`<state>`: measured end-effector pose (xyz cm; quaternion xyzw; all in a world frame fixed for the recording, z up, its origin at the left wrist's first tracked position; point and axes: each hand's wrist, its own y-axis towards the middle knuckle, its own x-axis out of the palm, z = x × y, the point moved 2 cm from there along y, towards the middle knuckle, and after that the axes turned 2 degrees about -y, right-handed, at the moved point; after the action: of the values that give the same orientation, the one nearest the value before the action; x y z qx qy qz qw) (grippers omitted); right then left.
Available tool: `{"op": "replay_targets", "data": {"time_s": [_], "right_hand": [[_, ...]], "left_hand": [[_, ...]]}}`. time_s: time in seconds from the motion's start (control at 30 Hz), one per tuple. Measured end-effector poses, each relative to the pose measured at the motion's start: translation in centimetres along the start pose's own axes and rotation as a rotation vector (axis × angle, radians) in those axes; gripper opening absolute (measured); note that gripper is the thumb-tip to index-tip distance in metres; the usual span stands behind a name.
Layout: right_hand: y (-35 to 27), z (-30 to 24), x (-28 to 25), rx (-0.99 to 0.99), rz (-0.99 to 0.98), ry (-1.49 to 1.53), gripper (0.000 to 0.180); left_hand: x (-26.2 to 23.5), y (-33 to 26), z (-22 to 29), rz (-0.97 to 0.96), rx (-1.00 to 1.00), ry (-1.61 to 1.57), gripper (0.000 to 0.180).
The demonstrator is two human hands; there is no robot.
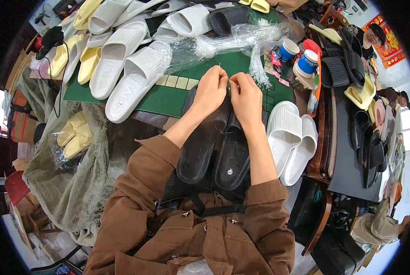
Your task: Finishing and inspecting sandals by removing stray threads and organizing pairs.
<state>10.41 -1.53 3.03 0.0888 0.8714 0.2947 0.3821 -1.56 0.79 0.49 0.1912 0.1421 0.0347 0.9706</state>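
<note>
Both my hands are raised close together above a pair of black slide slippers point(232, 160), fingertips pinched. A thin pale strand end shows above the fingers of my left hand point(210, 91); what it pinches is too fine to name. My right hand point(247, 98) is closed in the same way, its contents hidden by the fingers. The slippers lie side by side below my wrists, toes away from me, partly covered by my hands. A thin dark loop shows between them. White slide slippers point(285, 133) lie just right of my right forearm.
Grey slides point(138, 82) and yellow slides point(90, 62) crowd the green tabletop point(168, 98) at left. Beyond my hands lie bundles of clear plastic strands point(237, 41). Paper cups point(308, 62) stand at right. More slides fill a dark table point(347, 156); a person point(374, 36) is behind it.
</note>
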Motion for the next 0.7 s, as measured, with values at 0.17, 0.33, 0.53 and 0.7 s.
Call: {"op": "replay_targets", "data": {"time_s": [0.17,0.33,0.53,0.7], "right_hand": [[0.15,-0.01,0.13,-0.009,-0.036,-0.05,0.003],[0.16,-0.31,0.03,-0.029,-0.017,-0.136,0.003],[0.21,-0.39,0.13,-0.028,-0.041,-0.166,0.003],[0.1,-0.36,0.05,-0.003,-0.044,-0.163,0.004]], "left_hand": [[-0.04,-0.05,-0.1,0.003,0.018,0.024,0.006],[-0.11,0.0,-0.04,-0.011,-0.021,0.008,0.005],[0.08,0.08,-0.35,0.002,-0.031,-0.005,0.004],[0.07,0.07,-0.3,0.026,-0.017,-0.035,0.005]]}}
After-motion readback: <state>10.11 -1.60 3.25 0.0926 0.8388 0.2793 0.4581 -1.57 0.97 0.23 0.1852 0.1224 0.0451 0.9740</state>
